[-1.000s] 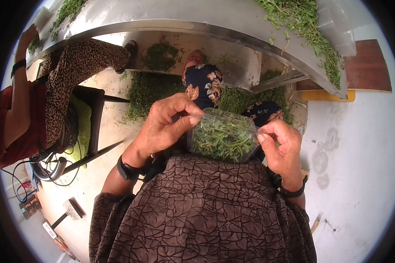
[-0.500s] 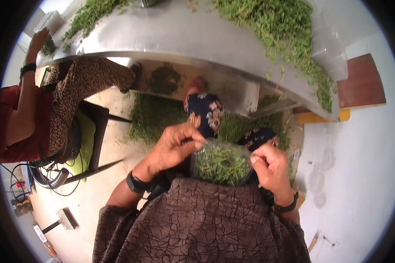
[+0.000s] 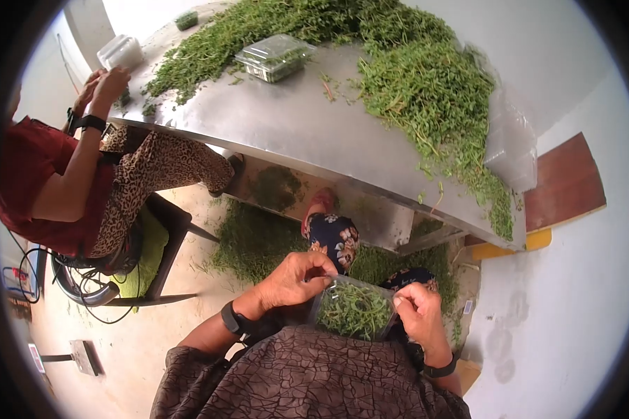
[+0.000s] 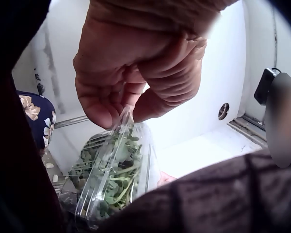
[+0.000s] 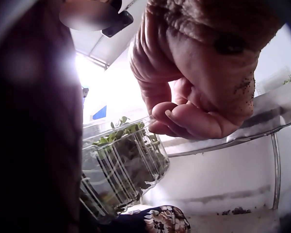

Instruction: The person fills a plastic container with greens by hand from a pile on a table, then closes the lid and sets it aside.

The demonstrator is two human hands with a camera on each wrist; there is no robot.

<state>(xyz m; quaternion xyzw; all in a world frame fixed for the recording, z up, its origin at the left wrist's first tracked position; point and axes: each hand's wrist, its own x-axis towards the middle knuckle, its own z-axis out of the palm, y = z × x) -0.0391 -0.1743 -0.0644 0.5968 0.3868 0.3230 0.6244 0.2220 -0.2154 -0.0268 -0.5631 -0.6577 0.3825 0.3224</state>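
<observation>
A clear plastic box (image 3: 355,309) filled with green leafy sprigs rests at the lap, against the patterned top. My left hand (image 3: 293,283) pinches its left far corner between thumb and fingers; in the left wrist view that hand (image 4: 140,63) grips the clear rim above the leaves (image 4: 120,174). On the other side, my right hand (image 3: 423,321) pinches the right corner. The right wrist view has the right hand (image 5: 199,77) with thumb and fingertips on the rim of the ribbed box (image 5: 123,167).
A metal table (image 3: 279,119) bears heaped greens (image 3: 426,84), a lidded box (image 3: 274,57) and stacked clear containers (image 3: 511,143). Another person (image 3: 56,185) sits at the left by a dark chair (image 3: 171,237). More greens (image 3: 248,237) lie on the floor beneath the table.
The head view has shifted upward, bringing more of the table and the lidded box into sight. Both hands keep hold of the box, which appears lower in the picture.
</observation>
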